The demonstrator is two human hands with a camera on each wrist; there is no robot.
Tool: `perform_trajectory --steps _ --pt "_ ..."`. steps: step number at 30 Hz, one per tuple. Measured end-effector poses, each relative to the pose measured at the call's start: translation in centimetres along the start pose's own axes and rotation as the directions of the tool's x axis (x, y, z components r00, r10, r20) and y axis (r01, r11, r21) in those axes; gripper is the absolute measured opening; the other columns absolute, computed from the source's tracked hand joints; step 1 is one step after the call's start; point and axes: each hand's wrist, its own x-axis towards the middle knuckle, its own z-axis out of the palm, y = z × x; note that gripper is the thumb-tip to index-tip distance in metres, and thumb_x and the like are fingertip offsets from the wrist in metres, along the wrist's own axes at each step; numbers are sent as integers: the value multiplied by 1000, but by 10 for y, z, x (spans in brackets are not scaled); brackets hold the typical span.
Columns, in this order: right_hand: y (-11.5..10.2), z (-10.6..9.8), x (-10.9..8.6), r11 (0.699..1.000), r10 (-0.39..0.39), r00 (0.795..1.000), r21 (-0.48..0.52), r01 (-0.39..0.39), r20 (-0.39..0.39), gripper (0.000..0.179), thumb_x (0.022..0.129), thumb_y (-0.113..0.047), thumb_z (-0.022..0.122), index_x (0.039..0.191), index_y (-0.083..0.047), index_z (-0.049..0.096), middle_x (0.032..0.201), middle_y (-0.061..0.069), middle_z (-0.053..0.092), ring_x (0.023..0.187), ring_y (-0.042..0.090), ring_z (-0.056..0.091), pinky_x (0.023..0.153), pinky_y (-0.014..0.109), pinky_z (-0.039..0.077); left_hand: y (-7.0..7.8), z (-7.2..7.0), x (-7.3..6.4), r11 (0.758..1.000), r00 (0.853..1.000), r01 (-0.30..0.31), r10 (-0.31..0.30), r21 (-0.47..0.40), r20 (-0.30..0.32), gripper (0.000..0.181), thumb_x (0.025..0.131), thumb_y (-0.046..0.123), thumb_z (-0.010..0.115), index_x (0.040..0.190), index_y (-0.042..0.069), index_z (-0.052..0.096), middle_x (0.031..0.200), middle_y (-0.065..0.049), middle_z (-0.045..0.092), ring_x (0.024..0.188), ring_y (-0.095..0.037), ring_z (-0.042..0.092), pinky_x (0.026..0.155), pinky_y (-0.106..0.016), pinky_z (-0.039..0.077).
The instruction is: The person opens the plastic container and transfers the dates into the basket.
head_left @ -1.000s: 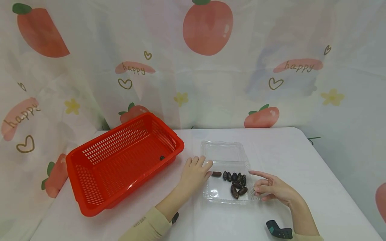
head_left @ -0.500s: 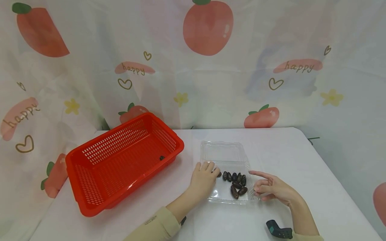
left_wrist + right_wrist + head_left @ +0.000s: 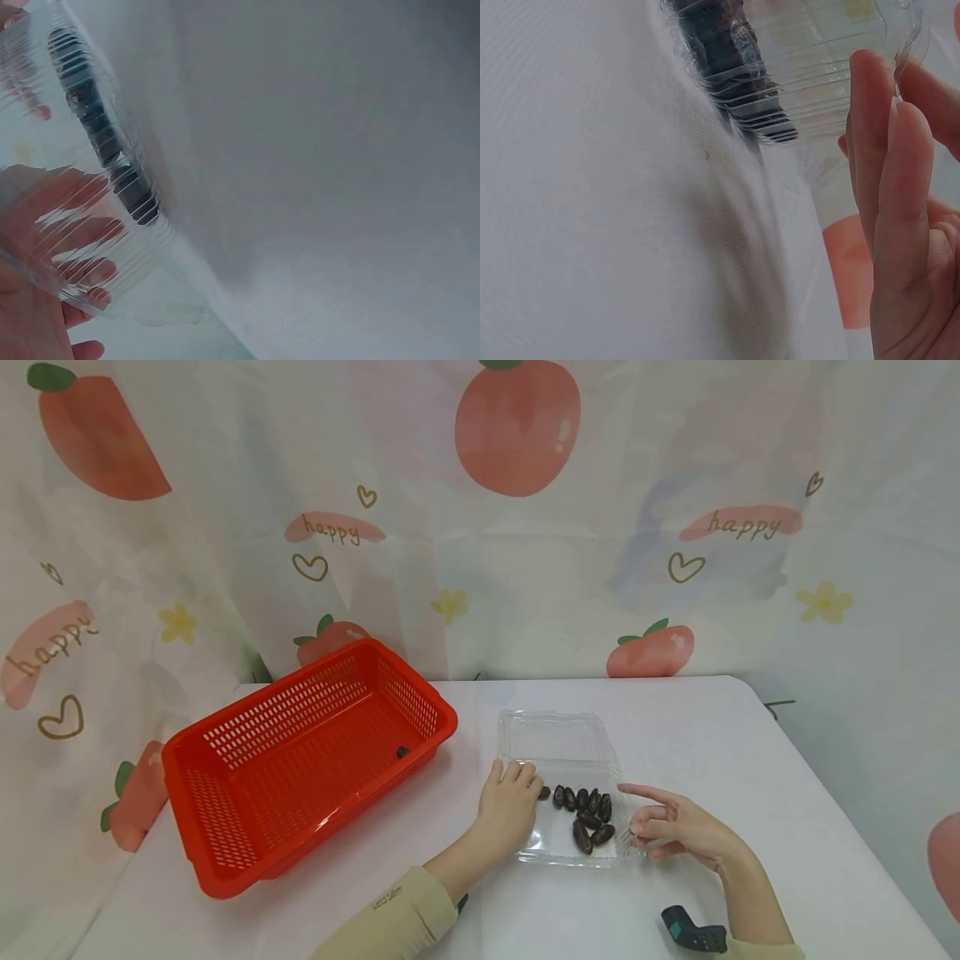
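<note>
An open clear plastic clamshell box [image 3: 551,847] lies on the table, its lid [image 3: 555,737] folded back. Inside are several glossy dark brown date-like ovals [image 3: 582,837]. My left hand [image 3: 506,806] reaches over the box's left side, above one oval [image 3: 544,793] set apart from the others and partly hidden by the fingers. Through the ribbed plastic, the left wrist view shows the left fingers [image 3: 86,229] spread beside the ovals [image 3: 133,193]. My right hand [image 3: 678,828] pinches the box's right edge, index finger stretched along it; the right wrist view shows the fingers [image 3: 904,187] at the rim.
A red perforated plastic basket [image 3: 217,827] stands at the left, with a small dark piece [image 3: 402,752] near its right end. White cloth [image 3: 570,910] covers the table. A fruit-printed curtain [image 3: 517,568] hangs behind it.
My left hand has shifted right and slightly nearer, over the box's left side, covering more of the lone oval. The right hand and the box stay where they were.
</note>
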Motion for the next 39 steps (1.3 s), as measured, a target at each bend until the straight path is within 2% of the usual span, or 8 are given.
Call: perform_trajectory --steps 5,13,21,30,39 --pt "0 0 1 1000 8 1000 -4 -8 -4 66 85 -11 63 140 -2 27 82 -1 64 74 15 64 60 29 53 0 -1 0 1000 1000 12 -11 -9 23 38 88 40 52 122 23 53 118 6 45 111 -15 37 102 -40 25" --pt "-1 0 0 1000 16 1000 0 -16 -4 63 85 -9 62 139 -5 30 81 -2 64 74 15 64 59 28 52 1 2 2 997 999 33 -30 -70 46 36 87 36 54 119 21 56 117 5 45 110 -16 36 102 -42 23" --pt "-2 0 -1 1000 -8 1000 -14 8 5 67 87 -9 60 141 1 21 81 -2 63 73 14 63 58 29 52 2 4 4 991 998 28 -20 -133 64 38 87 33 56 123 19 52 119 2 48 115 -17 38 104 -43 24" --pt "0 -1 1 1000 -1 1000 4 1 11 62 85 -9 62 139 -8 32 82 -3 63 74 13 64 59 28 52 2 3 5 993 998 36 -30 -114 55 38 86 29 58 121 17 55 119 2 47 112 -17 38 104 -43 23" --pt "0 -1 2 1000 -10 1000 9 10 28 63 86 -9 61 140 -6 30 83 -3 63 74 12 63 59 27 52 3 3 6 987 998 44 -35 -152 57 38 85 25 59 121 16 54 113 1 47 112 -17 38 103 -44 24"
